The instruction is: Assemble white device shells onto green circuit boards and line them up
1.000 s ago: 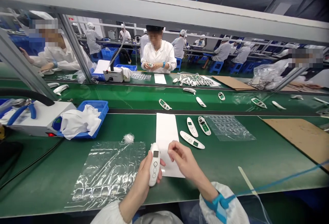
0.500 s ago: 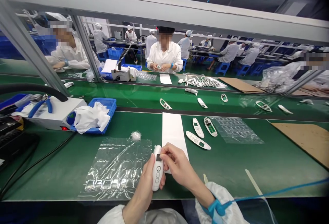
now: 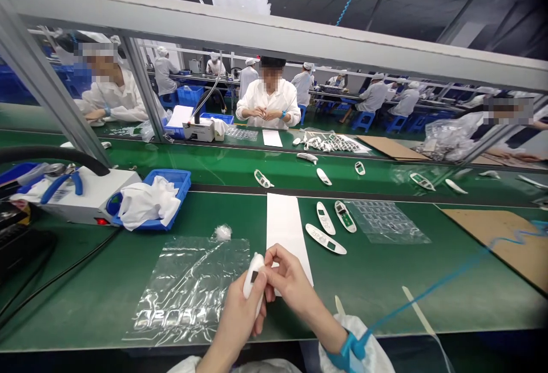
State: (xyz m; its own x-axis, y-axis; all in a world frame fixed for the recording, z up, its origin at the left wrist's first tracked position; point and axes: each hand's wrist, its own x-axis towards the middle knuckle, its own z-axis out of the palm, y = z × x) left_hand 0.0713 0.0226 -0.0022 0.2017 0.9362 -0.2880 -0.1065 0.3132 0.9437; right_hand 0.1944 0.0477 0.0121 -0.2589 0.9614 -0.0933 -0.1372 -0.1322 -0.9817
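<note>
In my left hand (image 3: 243,299) is a white handheld device (image 3: 253,277), slim and rounded, with a small dark display. My left thumb lies over its front and hides the buttons. Close against the device's right edge, my right hand (image 3: 287,279) pinches thumb and forefinger together; whatever sits between those fingertips is too small to make out. A white paper sheet (image 3: 286,219) lies just beyond my hands. To its right are two white shell halves (image 3: 326,218) and a shell with a green circuit board (image 3: 345,217).
Left of my hands lies a clear plastic sheet (image 3: 188,287), with a crumpled film ball (image 3: 222,232) behind it. A blue tray (image 3: 182,190) holds white cloths. Another clear sheet (image 3: 387,221) and brown cardboard (image 3: 500,241) lie right. A blue wrist cord (image 3: 428,293) crosses the right side.
The device has turned in my left hand, and my thumb now covers its buttons. My right fingertips have shifted from the display to the device's edge. The view has tilted up slightly.
</note>
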